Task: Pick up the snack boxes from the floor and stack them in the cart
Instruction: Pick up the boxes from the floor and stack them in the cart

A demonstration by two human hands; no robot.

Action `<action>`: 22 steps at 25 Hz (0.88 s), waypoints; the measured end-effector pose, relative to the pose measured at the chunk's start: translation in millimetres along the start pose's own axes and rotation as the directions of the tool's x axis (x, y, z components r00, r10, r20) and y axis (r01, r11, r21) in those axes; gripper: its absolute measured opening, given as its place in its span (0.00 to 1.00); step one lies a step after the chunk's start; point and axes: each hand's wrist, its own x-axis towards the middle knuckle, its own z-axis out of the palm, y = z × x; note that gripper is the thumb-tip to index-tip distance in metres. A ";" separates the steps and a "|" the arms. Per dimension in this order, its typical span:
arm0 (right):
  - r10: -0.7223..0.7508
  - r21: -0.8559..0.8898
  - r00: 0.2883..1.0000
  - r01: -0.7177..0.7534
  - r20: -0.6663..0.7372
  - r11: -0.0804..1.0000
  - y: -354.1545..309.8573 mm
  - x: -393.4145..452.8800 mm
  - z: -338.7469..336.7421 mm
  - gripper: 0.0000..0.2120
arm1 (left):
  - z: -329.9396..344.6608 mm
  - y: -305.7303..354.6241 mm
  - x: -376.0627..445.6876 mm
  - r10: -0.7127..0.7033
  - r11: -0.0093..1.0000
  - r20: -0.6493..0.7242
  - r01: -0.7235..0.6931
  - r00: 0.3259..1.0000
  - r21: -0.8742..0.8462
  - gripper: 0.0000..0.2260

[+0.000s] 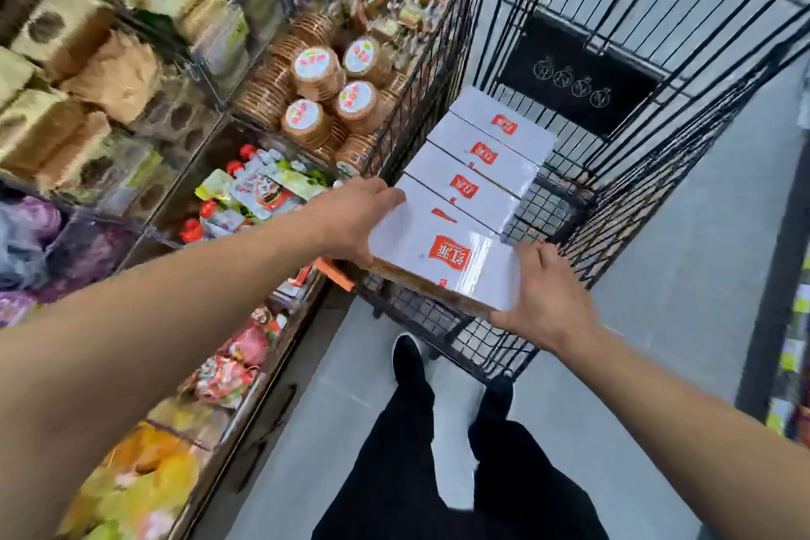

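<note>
Snack shelves (131,110) are standing at left. The left hand (355,224) is gripping the white snack box's (442,259) left end; the right hand (543,298) is clasping its near right corner, holding it over the black wire cart's (613,171) near edge. Apparently four matching stacked boxes (482,162) are lying inside the cart.

The shelf goods (109,70) at left are blurred, and the cart (613,70) runs past the top edge.
</note>
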 end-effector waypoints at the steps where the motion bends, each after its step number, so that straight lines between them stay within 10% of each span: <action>1: 0.018 -0.060 1.000 -0.017 0.022 0.998 -3.8 7.5 10.5 0.47 | 4.6 -5.7 12.9 0.020 0.999 0.024 -0.021 1.000 0.050 0.42; 15: 0.135 -0.188 0.976 -0.102 0.171 0.977 -19.7 82.8 115.8 0.49 | 104.9 -30.5 89.9 0.134 0.853 0.061 -0.146 0.989 0.500 0.16; 22: 0.059 -0.212 0.992 -0.035 0.110 0.977 -20.3 95.3 145.6 0.51 | 127.0 -34.0 94.2 -0.042 0.865 0.053 0.010 0.998 0.501 0.27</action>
